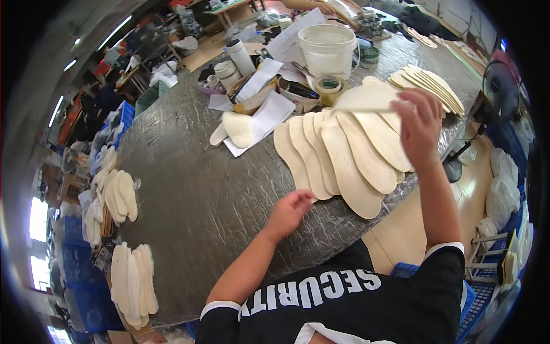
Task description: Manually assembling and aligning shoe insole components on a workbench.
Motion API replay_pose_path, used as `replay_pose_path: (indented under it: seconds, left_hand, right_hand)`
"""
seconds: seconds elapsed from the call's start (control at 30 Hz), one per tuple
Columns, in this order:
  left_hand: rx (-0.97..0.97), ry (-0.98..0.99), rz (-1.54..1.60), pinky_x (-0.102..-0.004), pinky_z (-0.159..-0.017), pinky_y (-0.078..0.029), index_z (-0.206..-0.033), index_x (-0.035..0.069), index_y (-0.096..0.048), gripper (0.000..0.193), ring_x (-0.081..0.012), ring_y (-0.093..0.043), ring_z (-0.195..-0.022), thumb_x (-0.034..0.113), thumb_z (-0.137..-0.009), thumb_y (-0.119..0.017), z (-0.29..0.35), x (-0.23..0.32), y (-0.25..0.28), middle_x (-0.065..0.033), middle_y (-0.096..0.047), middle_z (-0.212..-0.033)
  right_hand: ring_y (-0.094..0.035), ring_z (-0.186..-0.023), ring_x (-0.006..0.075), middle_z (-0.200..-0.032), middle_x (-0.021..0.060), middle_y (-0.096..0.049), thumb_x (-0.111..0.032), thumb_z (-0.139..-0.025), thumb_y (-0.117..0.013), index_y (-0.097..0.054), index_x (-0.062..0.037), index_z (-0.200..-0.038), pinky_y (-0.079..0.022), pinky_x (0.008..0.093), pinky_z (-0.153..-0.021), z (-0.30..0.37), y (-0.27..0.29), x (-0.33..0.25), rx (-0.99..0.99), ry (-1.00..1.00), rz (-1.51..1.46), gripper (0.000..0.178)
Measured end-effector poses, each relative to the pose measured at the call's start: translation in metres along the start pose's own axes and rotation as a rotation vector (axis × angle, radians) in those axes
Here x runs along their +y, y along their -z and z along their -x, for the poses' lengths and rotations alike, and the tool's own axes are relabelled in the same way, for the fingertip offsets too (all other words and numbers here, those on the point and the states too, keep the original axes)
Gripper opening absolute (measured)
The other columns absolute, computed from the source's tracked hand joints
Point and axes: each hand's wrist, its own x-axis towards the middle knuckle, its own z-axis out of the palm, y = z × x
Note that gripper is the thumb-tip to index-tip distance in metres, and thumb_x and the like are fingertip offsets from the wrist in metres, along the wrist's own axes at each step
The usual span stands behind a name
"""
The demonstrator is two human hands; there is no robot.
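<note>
Seen from my remote post, the right hand (423,129) pinches a thin, flat, cream-coloured sheet (366,109), motion-blurred and almost edge-on, above a fan of cream insole-shaped pieces (358,166), their overlapped parts hidden, close to the right edge of the dark, glossy table (195,200). At the fan's near end, I cannot tell whether the left hand (288,213), fingers curled, grips anything. Open tabletop stretches left.

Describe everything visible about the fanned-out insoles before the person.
The insoles are flat, cream-coloured, long and round-ended, matte and perhaps felt-like. They overlap in a loose fan on the dark, wrinkled tabletop. The left hand is at the leftmost one's near end, contact unclear; the right hand hovers over the fan's right side.
</note>
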Motion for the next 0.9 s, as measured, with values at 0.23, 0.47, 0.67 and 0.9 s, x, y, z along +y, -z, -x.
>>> replay_pose_path:
  seconds: [0.23,0.47,0.67,0.9]
  left_hand:
    - [0.534,-0.361,1.111,-0.0468,-0.092,-0.047,-0.106,0.004,-0.059,0.051,-0.0312,-0.059,-0.102,0.050,-0.100,-0.039,0.067,-0.071,0.154,-0.0166,-0.063,-0.112]
    - [1.359,-0.039,-0.241,-0.0270,-0.075,-0.047,-0.101,-0.001,-0.065,0.018,-0.0124,-0.058,-0.084,0.014,-0.090,-0.064,0.160,-0.077,0.239,-0.0051,-0.065,-0.093]
    - [0.806,-0.368,-0.962,-0.0418,-0.080,-0.048,-0.084,0.001,-0.066,0.012,-0.0350,-0.062,-0.089,0.013,-0.081,-0.066,0.005,-0.041,0.224,-0.0163,-0.067,-0.088]
    - [0.929,-0.275,-1.040,-0.0472,-0.081,-0.049,-0.088,0.002,-0.067,0.014,-0.0383,-0.061,-0.092,0.007,-0.075,-0.061,-0.112,-0.070,0.278,-0.0195,-0.066,-0.093]
  right_hand:
    - [-0.058,-0.091,0.0216,-0.101,0.0031,-0.057,-0.016,-0.073,-0.064,-0.068,-0.0185,-0.104,-0.044,0.0341,-0.070,0.036,-0.006,-0.144,-0.137,0.192,-0.780,0.032]
    - [-0.059,-0.098,0.0266,-0.102,0.0091,-0.060,-0.014,-0.076,-0.060,-0.065,-0.0108,-0.114,-0.048,0.0390,-0.085,0.129,-0.029,-0.203,-0.626,0.230,-1.273,0.039]
    - [-0.060,-0.094,0.0242,-0.090,0.0037,-0.065,-0.016,-0.075,-0.076,-0.067,-0.0113,-0.110,-0.043,0.0423,-0.087,0.117,-0.028,-0.201,-0.698,0.068,-1.298,0.036]
    - [-0.058,-0.087,0.0253,-0.084,0.0034,-0.064,-0.012,-0.072,-0.068,-0.063,-0.0112,-0.080,-0.043,0.0408,-0.077,0.030,-0.124,-0.222,-0.614,-0.092,-0.844,0.010]
